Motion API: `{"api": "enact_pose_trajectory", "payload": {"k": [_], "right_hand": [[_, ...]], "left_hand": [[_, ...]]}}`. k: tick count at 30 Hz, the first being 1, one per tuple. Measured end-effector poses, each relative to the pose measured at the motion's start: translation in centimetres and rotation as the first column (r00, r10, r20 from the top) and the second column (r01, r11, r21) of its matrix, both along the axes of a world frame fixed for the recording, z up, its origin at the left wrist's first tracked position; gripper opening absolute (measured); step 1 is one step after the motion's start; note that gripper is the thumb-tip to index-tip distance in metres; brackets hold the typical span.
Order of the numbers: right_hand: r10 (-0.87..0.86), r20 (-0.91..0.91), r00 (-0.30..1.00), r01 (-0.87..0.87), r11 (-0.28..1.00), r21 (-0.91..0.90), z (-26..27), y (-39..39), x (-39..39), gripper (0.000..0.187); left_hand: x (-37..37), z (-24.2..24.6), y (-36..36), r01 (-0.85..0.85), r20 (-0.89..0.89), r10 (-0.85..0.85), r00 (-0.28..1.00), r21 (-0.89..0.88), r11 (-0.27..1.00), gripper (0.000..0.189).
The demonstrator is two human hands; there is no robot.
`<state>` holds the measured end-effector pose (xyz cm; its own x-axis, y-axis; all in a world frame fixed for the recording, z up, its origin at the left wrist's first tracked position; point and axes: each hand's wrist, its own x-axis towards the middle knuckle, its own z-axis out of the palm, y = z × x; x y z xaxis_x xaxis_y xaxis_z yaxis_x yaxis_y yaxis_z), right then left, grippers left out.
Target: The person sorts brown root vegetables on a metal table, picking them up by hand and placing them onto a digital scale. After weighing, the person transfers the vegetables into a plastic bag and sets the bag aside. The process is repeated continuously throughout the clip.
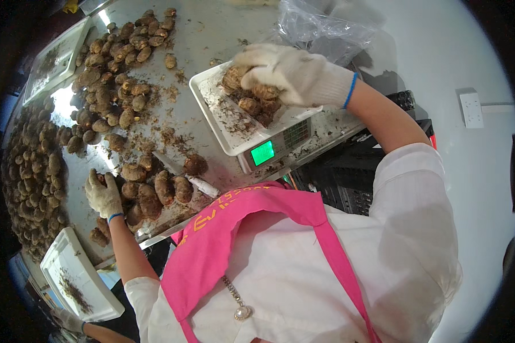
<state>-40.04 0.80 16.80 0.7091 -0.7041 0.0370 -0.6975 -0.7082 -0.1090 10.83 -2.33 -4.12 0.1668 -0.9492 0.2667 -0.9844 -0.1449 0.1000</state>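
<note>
My right hand (287,75), in a white knit glove with a blue cuff, reaches over the white tray (236,148) of a digital scale (279,143) with a lit green display. Its fingers rest on taro corms (249,105) heaped in the tray; whether they grip one is hidden. Far to the left, my left hand (104,194), gloved alike, is on a brownish taro corm (101,179) at the edge of a group of larger corms (149,200). A knife (201,185) with a wrapped handle lies between that group and the scale.
Many small taro corms (98,92) are piled along the table (197,38), with another heap (34,184) at far left. White trays (56,64) (83,278) stand at the left. A co-worker's gloved hand (68,319) is at lower left. Clear plastic bags (322,28) lie behind the scale.
</note>
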Motion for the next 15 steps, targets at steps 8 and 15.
{"api": "enact_pose_trajectory", "payload": {"k": [8, 15], "right_hand": [[-0.192, 0.004, 0.981, 0.192, 0.981, -0.034, 0.7, 0.2, -0.3, 0.032], [-0.227, 0.199, 0.953, 0.232, 0.973, 0.001, 2.6, 0.5, -0.9, 0.026]], "left_hand": [[-0.3, 0.1, -0.2, -0.03, -0.065, 0.033, 0.997, 0.049, 0.998, 0.052], [-3.2, 3.6, 0.7, 0.23, 0.084, -0.218, 0.972, -0.166, 0.959, 0.054]]}}
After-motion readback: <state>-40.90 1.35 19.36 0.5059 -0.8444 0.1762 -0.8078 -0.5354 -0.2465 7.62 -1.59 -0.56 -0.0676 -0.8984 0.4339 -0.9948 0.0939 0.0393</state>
